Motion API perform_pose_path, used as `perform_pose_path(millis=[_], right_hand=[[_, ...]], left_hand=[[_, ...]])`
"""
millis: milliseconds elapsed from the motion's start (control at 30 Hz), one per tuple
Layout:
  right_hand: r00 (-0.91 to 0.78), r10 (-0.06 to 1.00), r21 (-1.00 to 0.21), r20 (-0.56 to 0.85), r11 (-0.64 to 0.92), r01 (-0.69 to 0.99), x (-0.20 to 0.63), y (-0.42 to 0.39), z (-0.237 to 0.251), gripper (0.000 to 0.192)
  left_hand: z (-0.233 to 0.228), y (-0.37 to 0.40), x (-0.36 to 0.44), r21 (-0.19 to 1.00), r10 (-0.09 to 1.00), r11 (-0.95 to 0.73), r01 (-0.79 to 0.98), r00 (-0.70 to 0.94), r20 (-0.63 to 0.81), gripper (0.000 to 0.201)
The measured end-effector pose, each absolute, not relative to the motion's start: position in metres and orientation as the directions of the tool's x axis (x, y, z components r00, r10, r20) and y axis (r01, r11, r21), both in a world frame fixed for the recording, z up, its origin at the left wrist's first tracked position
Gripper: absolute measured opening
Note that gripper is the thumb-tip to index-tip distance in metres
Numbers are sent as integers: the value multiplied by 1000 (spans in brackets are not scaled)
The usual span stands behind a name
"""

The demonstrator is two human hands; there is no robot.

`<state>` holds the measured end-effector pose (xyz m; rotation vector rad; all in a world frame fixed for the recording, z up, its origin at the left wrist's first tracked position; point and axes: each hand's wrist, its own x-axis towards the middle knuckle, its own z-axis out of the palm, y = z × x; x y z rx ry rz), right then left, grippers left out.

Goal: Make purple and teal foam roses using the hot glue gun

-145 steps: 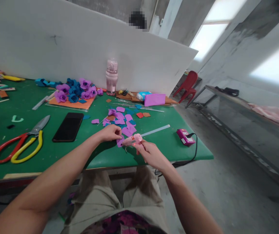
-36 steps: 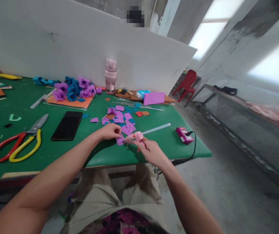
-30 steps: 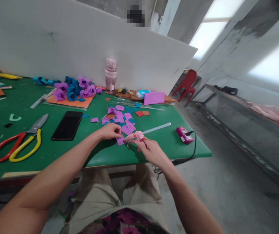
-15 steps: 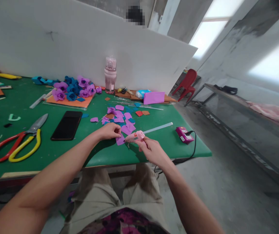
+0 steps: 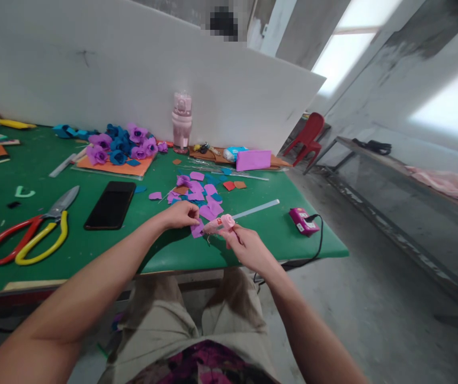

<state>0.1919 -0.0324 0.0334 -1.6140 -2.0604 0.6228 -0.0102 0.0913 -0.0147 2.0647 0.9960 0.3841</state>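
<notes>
Craft workshop: green worktable (image 5: 277, 234) strewn with foam petals (image 5: 200, 192), big scissors (image 5: 29, 234), bare concrete floor (image 5: 373, 298).

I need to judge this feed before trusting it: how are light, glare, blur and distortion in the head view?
Head view: daylight blows out the windows at upper right; the green table is evenly lit, with soft shadow under the left hand; wide-angle bending stretches the forearms; the right hand and pink glue gun are slightly soft.

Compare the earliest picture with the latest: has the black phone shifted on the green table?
No. The black phone lies as before, just right of the scissors on the green table; small offsets match the camera's own movement.
</notes>
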Motion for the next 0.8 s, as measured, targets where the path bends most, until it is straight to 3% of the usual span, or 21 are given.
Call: perform_pose_path(millis=[600, 700, 800], right_hand=[[-191, 978, -608, 86, 203, 767, 200, -33, 30, 33], [-155, 985, -656, 74, 165, 736, 204, -35, 29, 34], [-97, 995, -770, -30, 39, 637, 210, -37, 27, 38]], left_hand=[[-10, 89, -9, 759, 772, -349, 549, 628, -99, 19], [-10, 88, -9, 765, 774, -335, 550, 623, -110, 21], [-9, 87, -9, 776, 775, -318, 545, 621, -119, 21]])
